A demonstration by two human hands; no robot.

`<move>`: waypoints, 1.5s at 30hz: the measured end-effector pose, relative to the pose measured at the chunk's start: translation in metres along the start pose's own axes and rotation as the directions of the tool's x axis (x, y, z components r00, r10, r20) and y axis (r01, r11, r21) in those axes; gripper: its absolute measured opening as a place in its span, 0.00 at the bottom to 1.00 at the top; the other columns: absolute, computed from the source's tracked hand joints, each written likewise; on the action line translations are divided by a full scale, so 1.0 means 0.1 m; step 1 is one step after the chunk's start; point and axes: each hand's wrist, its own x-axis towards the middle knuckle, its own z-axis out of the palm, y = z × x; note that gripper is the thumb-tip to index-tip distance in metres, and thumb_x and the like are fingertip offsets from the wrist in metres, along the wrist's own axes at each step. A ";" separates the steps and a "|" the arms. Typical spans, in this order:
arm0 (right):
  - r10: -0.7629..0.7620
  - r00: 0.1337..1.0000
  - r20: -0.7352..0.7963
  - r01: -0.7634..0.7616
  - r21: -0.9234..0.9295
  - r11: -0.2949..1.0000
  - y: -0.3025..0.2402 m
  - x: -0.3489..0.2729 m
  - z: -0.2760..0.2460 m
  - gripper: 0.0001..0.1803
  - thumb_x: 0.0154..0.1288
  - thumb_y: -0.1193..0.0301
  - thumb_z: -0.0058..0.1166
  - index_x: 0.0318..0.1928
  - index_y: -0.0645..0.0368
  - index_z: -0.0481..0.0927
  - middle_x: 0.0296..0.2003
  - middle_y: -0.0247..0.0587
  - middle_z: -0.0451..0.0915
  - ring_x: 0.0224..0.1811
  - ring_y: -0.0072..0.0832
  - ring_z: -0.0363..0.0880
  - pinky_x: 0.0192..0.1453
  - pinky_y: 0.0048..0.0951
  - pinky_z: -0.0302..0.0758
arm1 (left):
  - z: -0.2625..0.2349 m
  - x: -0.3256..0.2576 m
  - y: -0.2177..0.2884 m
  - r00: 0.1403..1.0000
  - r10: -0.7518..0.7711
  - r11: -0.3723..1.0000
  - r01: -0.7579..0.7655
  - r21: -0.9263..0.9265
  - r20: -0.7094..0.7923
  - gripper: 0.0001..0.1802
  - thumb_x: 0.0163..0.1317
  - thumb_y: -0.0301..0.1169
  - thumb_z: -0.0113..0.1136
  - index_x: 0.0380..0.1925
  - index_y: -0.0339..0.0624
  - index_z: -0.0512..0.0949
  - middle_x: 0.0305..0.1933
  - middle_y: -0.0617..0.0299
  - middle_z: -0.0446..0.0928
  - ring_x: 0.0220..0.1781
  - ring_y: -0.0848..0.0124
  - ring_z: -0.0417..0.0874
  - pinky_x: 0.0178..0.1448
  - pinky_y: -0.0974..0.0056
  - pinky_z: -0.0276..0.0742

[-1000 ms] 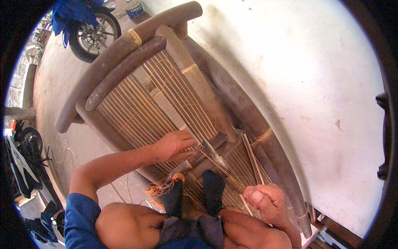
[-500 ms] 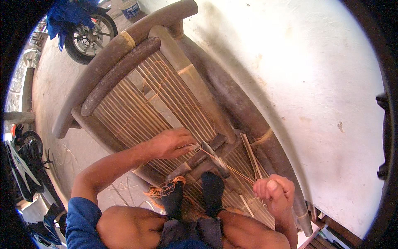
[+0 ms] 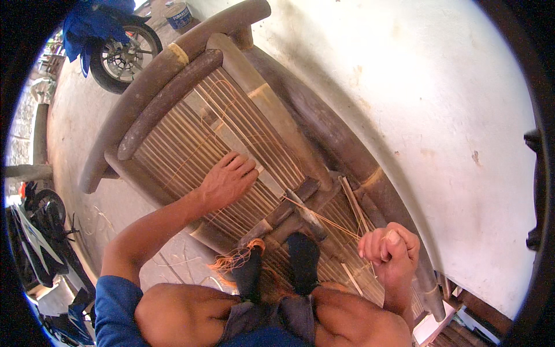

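Observation:
My right hand (image 3: 390, 251) is a closed fist with the thumb on top. It holds thin orange strands (image 3: 324, 218), drawn fairly straight from the lower end of the slats. My left hand (image 3: 231, 180) lies over the bamboo slats (image 3: 179, 151), beside the gap between two groups of them. Its fingers are bent and close together, with the tips hidden; anything they pinch does not show. The slats sit in a brown bamboo frame (image 3: 167, 141) with thick poles. Another orange strand (image 3: 203, 118) loops loosely over the slats.
A tangle of orange strands (image 3: 238, 260) lies by my socked left foot (image 3: 248, 277). Loose split strips (image 3: 350, 199) lie toward the right. A white wall (image 3: 439, 144) borders the frame's right side. Motorbike wheel (image 3: 127, 55) and tin (image 3: 179, 16) are at the far left.
My left hand has moved up and left, from the slats' lower end to beside the gap. My right hand has shifted slightly right and up, still holding the orange strands.

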 end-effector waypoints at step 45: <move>0.306 0.938 0.166 -0.138 -0.629 0.765 1.62 0.98 0.69 0.26 0.77 0.59 0.59 0.64 0.65 0.79 0.30 0.47 0.87 0.30 0.32 0.86 0.39 0.38 0.82 | 0.07 0.30 -0.13 0.951 -0.297 0.881 0.240 -0.408 -0.083 0.18 0.73 0.42 0.58 0.26 0.45 0.84 0.24 0.55 0.82 0.30 0.56 0.81 0.50 0.51 0.70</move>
